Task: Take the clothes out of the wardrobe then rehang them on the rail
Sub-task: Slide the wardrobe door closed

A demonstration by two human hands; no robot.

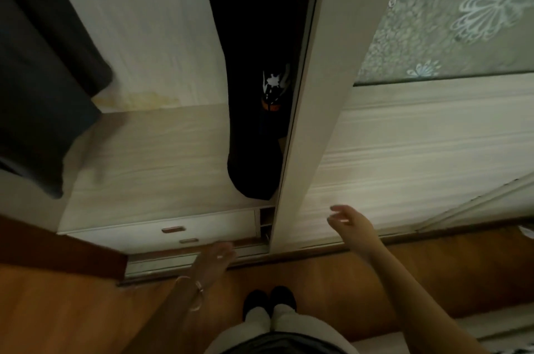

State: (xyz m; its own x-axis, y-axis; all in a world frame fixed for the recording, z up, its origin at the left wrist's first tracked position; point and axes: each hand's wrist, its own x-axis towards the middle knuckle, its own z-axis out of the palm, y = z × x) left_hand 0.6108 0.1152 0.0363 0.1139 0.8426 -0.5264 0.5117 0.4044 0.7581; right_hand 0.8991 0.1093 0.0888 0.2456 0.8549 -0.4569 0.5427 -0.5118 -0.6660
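Note:
I stand facing a pale wood wardrobe [150, 151] with its sliding door [312, 93] partly drawn aside. In the dark gap hangs a black garment [254, 151] with a white and orange print [271, 90]. More dark clothes [34, 93] hang at the far left. My left hand [213, 258] is low in front of the drawers, fingers spread, holding nothing. My right hand [344, 219] is raised near the door's lower panel, fingers apart and empty, not touching the door. The rail is out of view.
Two drawers with slot handles [173, 229] sit at the wardrobe's base. A frosted floral glass panel [462, 21] fills the door's upper right. Dark brown furniture [57, 249] juts in at the left. My feet [270, 300] stand on an orange wood floor [404, 267].

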